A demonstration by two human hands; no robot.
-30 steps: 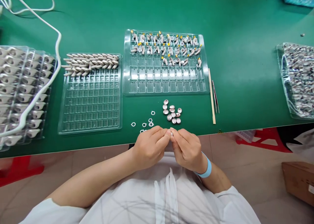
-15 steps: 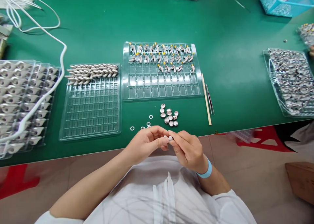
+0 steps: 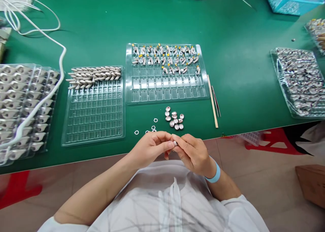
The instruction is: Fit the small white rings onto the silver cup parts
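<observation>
Just off the table's front edge, my left hand [image 3: 152, 146] and my right hand [image 3: 191, 153] meet, fingertips pinched together on one small silvery part [image 3: 175, 143]. Fingers cover most of it, so its exact shape is hidden. On the table beyond my hands lies a loose cluster of small round metal caps [image 3: 176, 121]. Several thin white rings [image 3: 155, 120] lie to the left of the caps, some close to my left fingers. Behind them a clear tray [image 3: 166, 96] holds rows of small grey curved parts with yellow tips [image 3: 169, 60].
Left of centre, another clear tray [image 3: 95, 123] carries grey pointed parts; stacked trays of larger parts [image 3: 15, 105] sit beyond a white cable [image 3: 62, 56]. A wooden stick [image 3: 212, 103] and tweezers [image 3: 216, 101] lie right. Farther right are a full tray [image 3: 301, 81], a blue basket [image 3: 291, 5] and another person's hand [image 3: 322, 39].
Both hands remain together on the small part, which has turned slightly and shows less between the fingertips. The whole view has shifted a little.
</observation>
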